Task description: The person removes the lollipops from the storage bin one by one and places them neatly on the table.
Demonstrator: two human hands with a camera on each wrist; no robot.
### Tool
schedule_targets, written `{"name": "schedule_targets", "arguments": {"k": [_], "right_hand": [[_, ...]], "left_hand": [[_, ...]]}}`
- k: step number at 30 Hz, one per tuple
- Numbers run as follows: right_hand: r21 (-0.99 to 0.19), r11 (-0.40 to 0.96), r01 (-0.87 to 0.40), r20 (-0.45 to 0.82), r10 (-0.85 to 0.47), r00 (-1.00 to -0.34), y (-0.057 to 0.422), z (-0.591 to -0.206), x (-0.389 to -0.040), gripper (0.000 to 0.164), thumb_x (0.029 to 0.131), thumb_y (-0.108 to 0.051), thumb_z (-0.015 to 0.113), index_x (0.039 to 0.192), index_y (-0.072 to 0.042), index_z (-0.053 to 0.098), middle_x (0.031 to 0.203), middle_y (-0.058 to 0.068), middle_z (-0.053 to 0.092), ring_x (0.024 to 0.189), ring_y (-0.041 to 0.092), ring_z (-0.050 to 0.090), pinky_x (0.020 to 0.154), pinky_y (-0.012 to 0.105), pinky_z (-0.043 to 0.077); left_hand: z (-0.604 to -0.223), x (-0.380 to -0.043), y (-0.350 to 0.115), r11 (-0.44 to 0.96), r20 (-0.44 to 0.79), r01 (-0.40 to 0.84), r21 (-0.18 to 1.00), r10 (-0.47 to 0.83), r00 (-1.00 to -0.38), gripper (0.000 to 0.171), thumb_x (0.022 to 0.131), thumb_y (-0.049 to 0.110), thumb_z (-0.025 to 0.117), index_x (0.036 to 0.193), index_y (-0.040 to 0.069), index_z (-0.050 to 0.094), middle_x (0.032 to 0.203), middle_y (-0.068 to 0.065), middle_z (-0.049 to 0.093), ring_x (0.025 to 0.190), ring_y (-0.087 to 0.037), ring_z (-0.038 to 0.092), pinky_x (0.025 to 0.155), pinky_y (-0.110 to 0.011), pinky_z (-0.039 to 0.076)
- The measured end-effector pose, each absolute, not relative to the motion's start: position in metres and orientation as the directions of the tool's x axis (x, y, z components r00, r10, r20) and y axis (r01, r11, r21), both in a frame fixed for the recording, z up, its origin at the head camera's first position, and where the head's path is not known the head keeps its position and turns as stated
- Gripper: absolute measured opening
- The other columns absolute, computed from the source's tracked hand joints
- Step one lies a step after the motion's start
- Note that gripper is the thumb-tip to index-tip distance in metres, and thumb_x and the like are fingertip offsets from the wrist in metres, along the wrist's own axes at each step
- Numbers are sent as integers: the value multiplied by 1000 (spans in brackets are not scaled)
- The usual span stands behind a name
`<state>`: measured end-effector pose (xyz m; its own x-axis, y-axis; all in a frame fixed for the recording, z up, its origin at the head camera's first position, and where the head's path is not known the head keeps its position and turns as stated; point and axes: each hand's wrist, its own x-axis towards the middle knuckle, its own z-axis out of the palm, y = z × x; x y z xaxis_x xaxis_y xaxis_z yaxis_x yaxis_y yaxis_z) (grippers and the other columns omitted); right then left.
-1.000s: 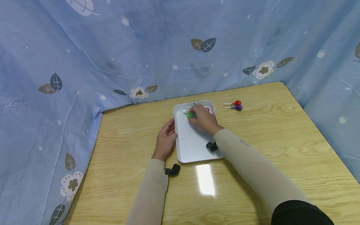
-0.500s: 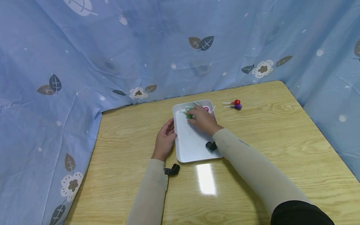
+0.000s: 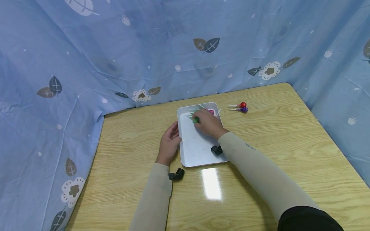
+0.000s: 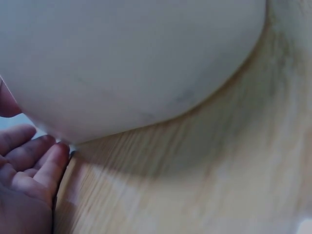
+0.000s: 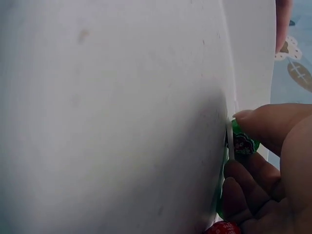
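Observation:
A white rectangular tray [image 3: 190, 150] lies on the wooden table. My right hand [image 3: 209, 123] reaches over its far part, thumb and fingers pinching a green lollipop [image 5: 245, 141] low by the tray's floor. White sticks point left from under the fingers. A pink lollipop [image 3: 212, 112] lies beside the hand, partly covered. In the right wrist view, a red-wrapped candy [image 5: 223, 228] shows at the bottom edge, under the fingers. My left hand [image 3: 168, 146] rests against the tray's left side, its fingers loosely bent and fingertips at the outer wall [image 4: 131, 97].
A red lollipop [image 3: 243, 105] and a purple lollipop [image 3: 244, 109] lie side by side on the table, right of the tray. A blue patterned curtain [image 3: 162, 48] hangs along the far and side edges. Light reflects off the tabletop [image 3: 211, 186] near me.
My right fingers have shifted slightly and drawn closer round the green lollipop. The left hand, the tray and the two lollipops on the table stay in place.

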<state>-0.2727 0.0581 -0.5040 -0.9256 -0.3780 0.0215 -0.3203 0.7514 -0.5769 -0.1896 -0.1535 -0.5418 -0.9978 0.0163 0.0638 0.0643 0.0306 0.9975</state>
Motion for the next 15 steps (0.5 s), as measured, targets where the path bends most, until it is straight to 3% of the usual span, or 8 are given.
{"name": "schedule_targets", "arguments": {"k": [7,15], "right_hand": [[-589,738,-329,35,-383,-923,59,-506,-274,22,102,-14,76,124,-13,74,130,5,67,122,23,61,108,45,50],[-662,687,-299,58,-351,-935,61,-504,-273,22,102,-11,72,124,-11,73,125,6,62,109,24,60,95,45,53]], "left_hand": [[-541,-191,-154,-21,86,86,996,33,-996,69,96,-15,54,163,-2,44,160,-22,52,145,-34,53,117,-44,47],[-541,-190,-154,6,73,73,997,29,-997,69,97,-13,53,164,0,45,159,-17,54,143,-27,55,115,-36,48]]}}
